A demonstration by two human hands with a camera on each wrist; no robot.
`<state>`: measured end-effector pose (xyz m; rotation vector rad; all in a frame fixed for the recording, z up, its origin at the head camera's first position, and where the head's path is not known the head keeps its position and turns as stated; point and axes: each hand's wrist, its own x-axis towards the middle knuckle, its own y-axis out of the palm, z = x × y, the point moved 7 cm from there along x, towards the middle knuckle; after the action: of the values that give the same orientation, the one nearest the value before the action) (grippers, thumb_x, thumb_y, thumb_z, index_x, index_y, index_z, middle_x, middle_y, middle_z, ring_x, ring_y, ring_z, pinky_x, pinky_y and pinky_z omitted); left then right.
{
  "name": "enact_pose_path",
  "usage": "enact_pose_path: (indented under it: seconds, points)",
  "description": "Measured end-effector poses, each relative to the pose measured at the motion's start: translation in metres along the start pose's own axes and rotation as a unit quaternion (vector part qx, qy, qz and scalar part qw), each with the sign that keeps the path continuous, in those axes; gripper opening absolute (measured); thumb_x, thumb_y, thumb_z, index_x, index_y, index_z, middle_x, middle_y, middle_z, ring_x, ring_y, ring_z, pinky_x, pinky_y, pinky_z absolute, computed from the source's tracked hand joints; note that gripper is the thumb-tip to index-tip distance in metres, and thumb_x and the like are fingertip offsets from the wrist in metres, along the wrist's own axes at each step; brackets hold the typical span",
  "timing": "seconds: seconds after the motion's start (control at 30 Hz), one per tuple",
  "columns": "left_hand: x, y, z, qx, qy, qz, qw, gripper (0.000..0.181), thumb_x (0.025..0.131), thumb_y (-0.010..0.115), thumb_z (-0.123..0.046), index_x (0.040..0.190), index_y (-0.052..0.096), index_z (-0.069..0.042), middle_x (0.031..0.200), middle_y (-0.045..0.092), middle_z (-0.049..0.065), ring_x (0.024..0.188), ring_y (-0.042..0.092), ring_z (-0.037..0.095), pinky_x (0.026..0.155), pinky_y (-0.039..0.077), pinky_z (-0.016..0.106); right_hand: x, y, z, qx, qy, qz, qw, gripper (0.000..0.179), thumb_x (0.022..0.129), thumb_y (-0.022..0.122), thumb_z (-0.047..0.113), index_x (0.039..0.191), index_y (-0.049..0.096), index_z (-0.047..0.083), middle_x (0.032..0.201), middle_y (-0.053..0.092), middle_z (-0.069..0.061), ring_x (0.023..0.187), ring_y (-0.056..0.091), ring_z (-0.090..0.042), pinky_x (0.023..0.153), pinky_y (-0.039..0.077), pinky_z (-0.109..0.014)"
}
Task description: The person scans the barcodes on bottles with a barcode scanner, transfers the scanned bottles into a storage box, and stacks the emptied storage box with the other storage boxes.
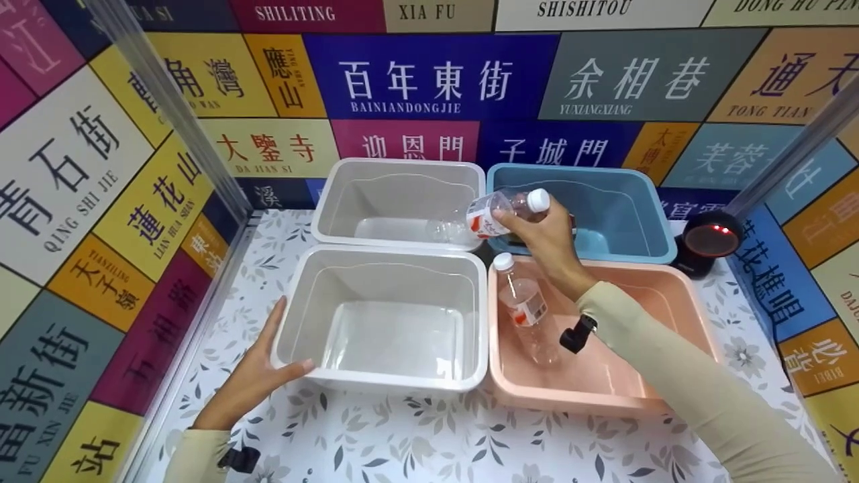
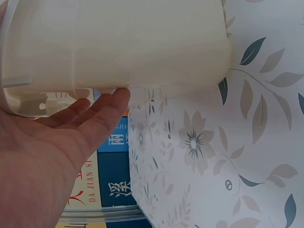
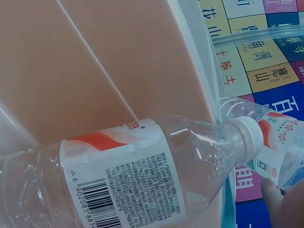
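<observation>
In the head view my right hand (image 1: 553, 245) grips a clear plastic bottle (image 1: 488, 216) with a white cap and a red-and-white label. The bottle is tilted, its base over the back grey-white bin (image 1: 402, 168) and its cap toward the blue bin (image 1: 661, 231). A second capped clear bottle (image 1: 525, 305) leans inside the pink bin (image 1: 604, 401), below my right wrist; its barcode label shows in the right wrist view. My left hand (image 1: 251, 369) touches the front white bin (image 1: 386, 384) at its left front corner, fingers extended along the outer wall (image 2: 142, 42).
A black device (image 1: 708, 241) with red lights stands right of the blue bin. Beneath the bins lies a floral-patterned tabletop (image 1: 376, 436). Printed panels (image 1: 429, 74) rise behind and at both sides. Something dark inside the blue bin is mostly hidden by my right hand.
</observation>
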<state>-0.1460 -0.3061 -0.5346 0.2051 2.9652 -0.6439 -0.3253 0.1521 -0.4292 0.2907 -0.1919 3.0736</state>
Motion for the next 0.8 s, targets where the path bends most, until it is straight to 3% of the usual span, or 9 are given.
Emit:
enact_pose_path:
  seconds: [0.2, 0.57, 0.8]
  points:
    - [0.0, 0.0, 0.0, -0.001, -0.003, -0.002, 1.0, 0.108, 0.086, 0.08, -0.033, 0.156, 0.002, -0.057, 0.169, -0.001, -0.008, 0.15, 0.019, 0.033, 0.114, 0.022, 0.068, 0.002, 0.005, -0.002, -0.027, 0.008, 0.013, 0.9995, 0.056, 0.085, 0.083, 0.025, 0.126, 0.057, -0.003, 0.115, 0.067, -0.013, 0.102, 0.064, -0.024, 0.085, 0.058, -0.03]
    - [0.0, 0.001, 0.0, -0.019, 0.006, -0.003, 0.9998, 0.107, 0.086, 0.08, -0.027, 0.157, 0.005, -0.056, 0.169, 0.0, -0.003, 0.143, 0.031, 0.034, 0.11, 0.033, 0.062, 0.005, 0.011, -0.009, -0.059, 0.007, 0.039, 0.9975, 0.063, 0.079, 0.088, 0.038, 0.125, 0.06, 0.005, 0.118, 0.065, -0.01, 0.104, 0.062, -0.022, 0.09, 0.056, -0.03]
    - [0.0, 0.001, -0.001, -0.017, 0.006, -0.002, 0.9998, 0.107, 0.086, 0.08, -0.029, 0.156, 0.004, -0.056, 0.169, -0.004, -0.003, 0.148, 0.022, 0.034, 0.113, 0.026, 0.066, 0.009, 0.017, -0.01, -0.068, 0.02, 0.036, 0.9968, 0.064, 0.076, 0.09, 0.036, 0.123, 0.062, 0.004, 0.116, 0.066, -0.011, 0.102, 0.061, -0.021, 0.09, 0.055, -0.03]
